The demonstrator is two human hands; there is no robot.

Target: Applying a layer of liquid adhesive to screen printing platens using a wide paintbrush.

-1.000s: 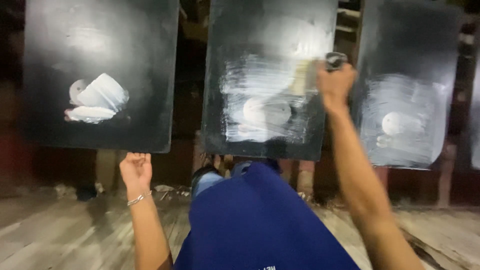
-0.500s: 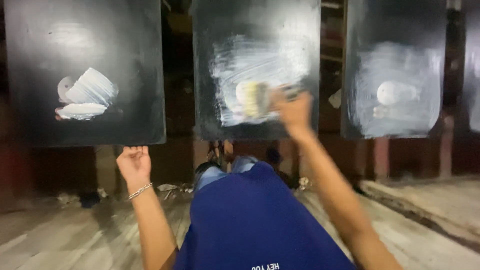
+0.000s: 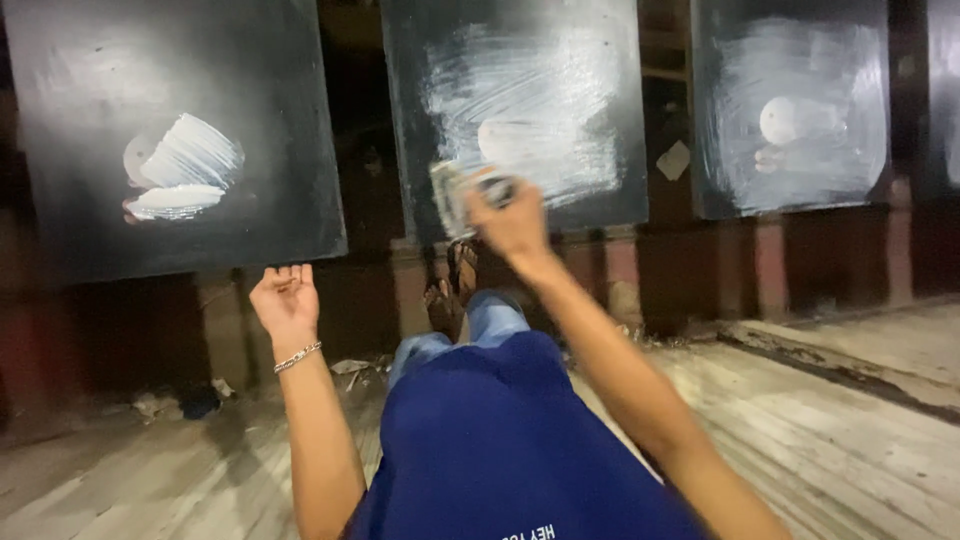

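Observation:
My right hand (image 3: 512,218) is raised in front of the middle black panel (image 3: 600,60) and grips a pale flat brush (image 3: 450,195), held near the panel's lower left part. White paint is smeared across that panel's centre. My left hand (image 3: 286,302), with a thin bracelet on the wrist, is lifted palm up below the left black panel (image 3: 90,190), holding nothing, fingers loosely curled. The left panel carries a small white paint patch (image 3: 185,170). I sit in a blue shirt, legs in jeans stretched toward the panels.
A third black panel (image 3: 860,50) with a white smear hangs at the right. All panels lean on a dark reddish wall. The floor (image 3: 850,430) is worn wooden boards, with bits of litter near the wall base at left.
My right hand has swept the brush down and leftward across the middle panel, from its upper right toward its lower left. The view has shifted. My left hand stays raised.

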